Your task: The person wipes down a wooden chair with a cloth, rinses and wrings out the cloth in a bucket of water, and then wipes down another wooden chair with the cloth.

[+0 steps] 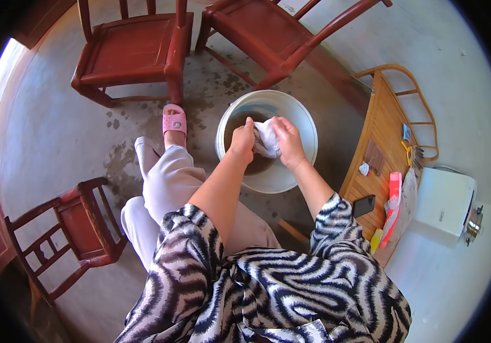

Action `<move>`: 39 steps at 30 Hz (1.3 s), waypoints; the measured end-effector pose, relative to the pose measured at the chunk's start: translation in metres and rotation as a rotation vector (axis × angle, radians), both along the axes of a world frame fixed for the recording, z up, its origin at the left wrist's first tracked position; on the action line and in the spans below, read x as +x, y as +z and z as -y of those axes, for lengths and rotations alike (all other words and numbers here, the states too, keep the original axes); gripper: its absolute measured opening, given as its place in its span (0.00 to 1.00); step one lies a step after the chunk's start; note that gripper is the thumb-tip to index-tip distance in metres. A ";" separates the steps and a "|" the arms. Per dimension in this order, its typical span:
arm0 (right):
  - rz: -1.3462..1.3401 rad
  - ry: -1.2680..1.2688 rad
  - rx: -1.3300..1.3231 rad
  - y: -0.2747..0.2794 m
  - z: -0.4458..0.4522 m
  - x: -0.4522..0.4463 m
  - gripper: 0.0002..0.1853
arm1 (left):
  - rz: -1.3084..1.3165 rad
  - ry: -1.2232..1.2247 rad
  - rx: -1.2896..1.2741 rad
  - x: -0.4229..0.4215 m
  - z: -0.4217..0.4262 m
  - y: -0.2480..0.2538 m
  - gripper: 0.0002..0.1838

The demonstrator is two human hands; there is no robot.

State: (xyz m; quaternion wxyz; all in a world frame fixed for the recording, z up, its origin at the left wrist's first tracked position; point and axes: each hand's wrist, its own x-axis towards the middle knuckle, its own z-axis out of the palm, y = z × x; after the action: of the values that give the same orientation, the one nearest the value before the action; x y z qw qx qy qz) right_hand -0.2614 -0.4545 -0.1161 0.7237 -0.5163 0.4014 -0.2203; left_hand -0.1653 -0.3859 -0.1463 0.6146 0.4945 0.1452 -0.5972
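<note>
A white cloth [266, 139] is bunched between my two hands, above a round white bucket [308, 117] on the floor. My left hand [243, 140] is closed on the cloth's left side, thumb up. On the right side of the cloth, my right hand [289, 143] has its fingers wrapped round it. Below the hands, brownish water [238, 123] shows inside the bucket.
Two red chairs [134, 48] stand beyond the bucket, and a small red chair [82, 226] is at the left. At the right, a wooden bench [379, 120] holds a phone [363, 206] and bags. Wet spots mark the floor near my pink slipper [174, 121].
</note>
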 end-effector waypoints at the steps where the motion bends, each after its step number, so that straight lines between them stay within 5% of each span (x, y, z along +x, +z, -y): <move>1: -0.070 0.125 -0.111 0.008 -0.011 0.005 0.08 | 0.056 0.065 0.029 -0.001 0.001 0.001 0.24; 5: -0.129 0.191 -0.634 0.022 -0.038 0.025 0.12 | -0.333 0.148 -0.372 -0.004 0.000 -0.034 0.25; 7: -0.620 0.250 -0.765 0.014 -0.020 0.030 0.18 | -0.088 0.194 -0.064 -0.021 0.012 -0.027 0.27; 12: -0.774 0.217 -0.874 -0.008 -0.007 0.029 0.24 | -0.025 -0.012 0.052 -0.009 0.002 -0.001 0.26; 15: -0.617 0.313 -0.938 0.017 -0.040 0.030 0.24 | -0.183 0.145 -0.167 -0.014 0.001 -0.044 0.28; 16: -0.607 0.278 -0.968 0.013 -0.041 0.029 0.23 | 0.057 0.032 -0.175 -0.019 0.006 -0.069 0.28; 19: -0.755 0.225 -0.899 -0.018 -0.004 0.016 0.21 | -0.056 0.041 0.068 -0.020 0.010 -0.012 0.26; 21: -0.806 0.248 -0.854 -0.042 0.019 0.002 0.20 | -0.037 0.010 -0.040 -0.019 0.008 0.005 0.28; 24: -0.309 0.028 0.152 -0.029 0.024 -0.006 0.23 | -0.078 0.111 -0.055 -0.016 0.009 0.005 0.29; 27: -0.106 0.277 0.442 0.009 0.028 -0.016 0.18 | -0.060 0.172 -0.103 -0.003 0.003 0.015 0.30; 32: -0.098 0.181 0.195 0.012 0.033 -0.022 0.05 | 0.065 0.063 0.044 -0.001 0.001 0.017 0.31; 37: -0.083 0.032 0.033 0.030 0.001 0.006 0.04 | 0.126 0.247 0.081 -0.007 0.006 0.016 0.28; 39: -0.258 0.252 -0.287 0.034 -0.016 0.011 0.09 | 0.109 0.251 0.116 -0.006 0.005 0.005 0.28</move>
State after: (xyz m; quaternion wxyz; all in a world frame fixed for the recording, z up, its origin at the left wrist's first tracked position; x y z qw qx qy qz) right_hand -0.2506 -0.4386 -0.0820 0.6075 -0.6838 0.3875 -0.1152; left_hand -0.1708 -0.3914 -0.1409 0.6619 0.5386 0.2066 -0.4786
